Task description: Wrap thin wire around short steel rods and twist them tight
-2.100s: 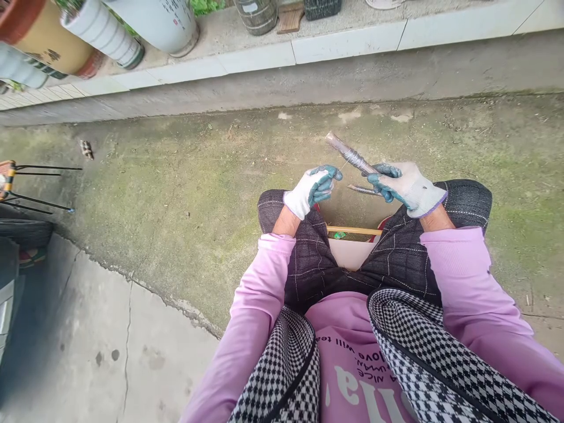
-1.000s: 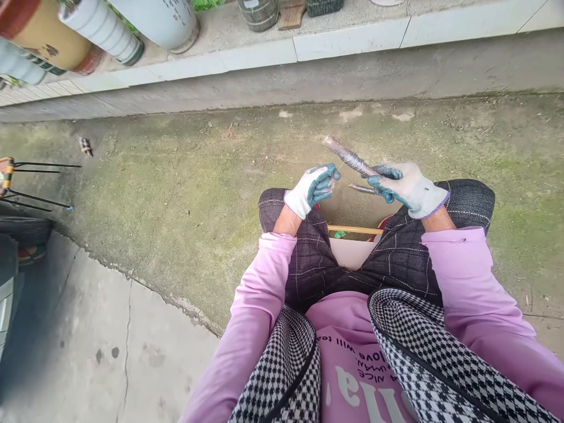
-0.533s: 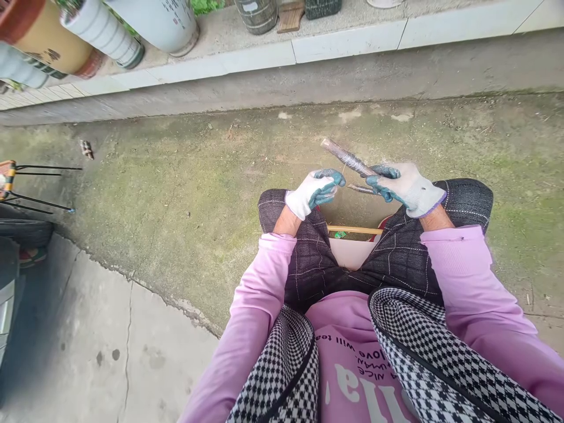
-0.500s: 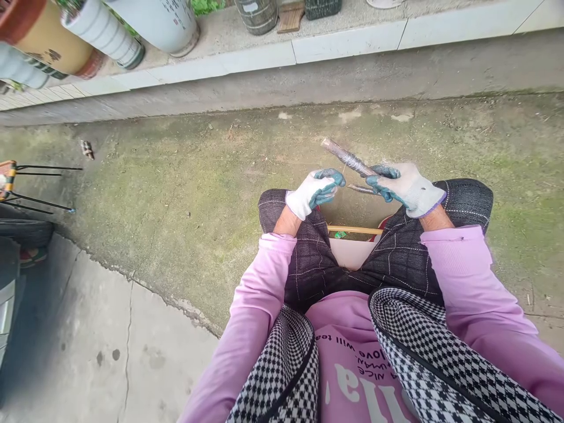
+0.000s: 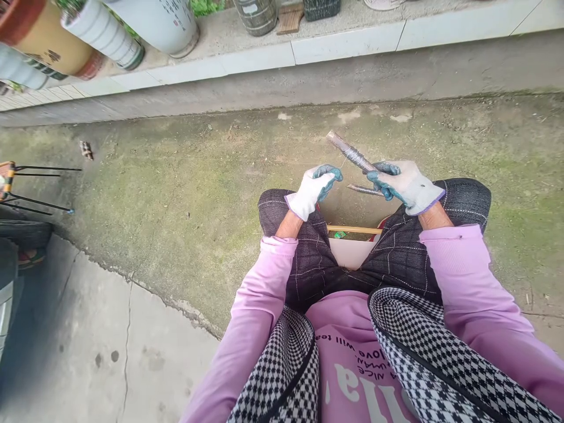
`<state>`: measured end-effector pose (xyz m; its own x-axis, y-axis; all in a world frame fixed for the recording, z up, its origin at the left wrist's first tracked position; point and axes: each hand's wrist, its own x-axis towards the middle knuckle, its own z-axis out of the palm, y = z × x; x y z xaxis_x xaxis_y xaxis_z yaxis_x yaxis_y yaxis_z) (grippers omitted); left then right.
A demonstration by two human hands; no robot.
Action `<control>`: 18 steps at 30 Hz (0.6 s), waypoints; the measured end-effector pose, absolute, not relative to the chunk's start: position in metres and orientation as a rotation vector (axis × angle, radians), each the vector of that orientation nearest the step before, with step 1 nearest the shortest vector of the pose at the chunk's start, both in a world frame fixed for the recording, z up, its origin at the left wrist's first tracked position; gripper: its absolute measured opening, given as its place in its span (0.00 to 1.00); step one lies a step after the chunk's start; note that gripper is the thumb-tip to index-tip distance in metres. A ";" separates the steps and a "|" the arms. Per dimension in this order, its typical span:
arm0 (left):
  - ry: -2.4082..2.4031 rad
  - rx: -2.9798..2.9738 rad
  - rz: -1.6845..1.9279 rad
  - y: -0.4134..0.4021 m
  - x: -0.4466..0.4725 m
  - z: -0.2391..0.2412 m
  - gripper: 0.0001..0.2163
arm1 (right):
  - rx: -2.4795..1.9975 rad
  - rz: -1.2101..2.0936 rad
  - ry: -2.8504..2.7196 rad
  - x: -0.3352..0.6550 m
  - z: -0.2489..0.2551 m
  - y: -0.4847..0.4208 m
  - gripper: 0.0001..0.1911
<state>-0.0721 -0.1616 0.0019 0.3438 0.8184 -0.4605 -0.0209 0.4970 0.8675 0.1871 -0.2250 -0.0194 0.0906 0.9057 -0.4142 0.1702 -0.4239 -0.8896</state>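
My right hand point(image 5: 406, 183), in a white glove with blue-green coated fingers, is closed around a stick point(image 5: 335, 140). Silvery wire point(image 5: 355, 156) is wound round the stick's middle, and its bare end points up and left. Below it, a thinner prong point(image 5: 362, 189) sticks out from the same grip; whether the two join is hidden under my fingers. A thin strand runs from the wound part towards my left hand point(image 5: 314, 189), gloved the same way. Those fingers are pinched together on the strand, a short way left of the stick. Both hands are above my knees.
Flower pots point(image 5: 154, 26) and a dark container point(image 5: 256, 16) line a tiled ledge point(image 5: 352, 46) ahead. A small chair's thin legs point(image 5: 44, 170) and a tyre point(image 5: 26, 234) are at the left. A pale yellow bar point(image 5: 355, 230) shows between my knees.
The stick has tilted slightly, its bare end shifting a little to the right. My left hand has turned slightly and moved a little left, still pinching the strand.
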 end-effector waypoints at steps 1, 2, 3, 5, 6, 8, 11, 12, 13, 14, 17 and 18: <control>1.109 0.908 0.665 -0.162 -0.072 0.002 0.14 | -1.694 1.387 -1.077 0.187 -0.020 -0.225 0.20; 1.131 0.914 0.677 -0.162 -0.071 0.001 0.14 | -1.690 1.388 -1.081 0.187 -0.020 -0.225 0.20; 1.151 0.915 0.688 -0.161 -0.070 0.001 0.15 | -1.687 1.391 -1.083 0.187 -0.021 -0.225 0.20; 1.186 0.903 0.705 -0.161 -0.067 0.000 0.14 | -1.686 1.395 -1.076 0.187 -0.021 -0.224 0.19; 1.200 0.894 0.716 -0.160 -0.066 -0.001 0.13 | -1.689 1.395 -1.070 0.186 -0.021 -0.224 0.19; 1.208 0.891 0.737 -0.159 -0.066 -0.003 0.10 | -1.694 1.396 -1.058 0.186 -0.020 -0.223 0.17; 1.127 0.933 0.662 -0.161 -0.067 -0.006 0.10 | -1.676 1.418 -1.062 0.184 -0.017 -0.223 0.18; 1.078 0.948 0.595 -0.162 -0.067 -0.007 0.10 | -1.665 1.446 -1.071 0.184 -0.016 -0.224 0.19; 1.029 0.956 0.525 -0.164 -0.068 -0.008 0.09 | -1.653 1.486 -1.078 0.183 -0.015 -0.225 0.20; 0.986 0.960 0.469 -0.165 -0.068 -0.008 0.09 | -1.637 1.537 -1.085 0.184 -0.013 -0.227 0.21; 0.927 1.012 0.399 -0.168 -0.069 -0.007 0.08 | -1.559 1.710 -1.099 0.189 -0.009 -0.232 0.25; 0.920 1.053 0.388 -0.168 -0.070 -0.005 0.09 | -1.524 1.760 -1.110 0.191 -0.009 -0.234 0.27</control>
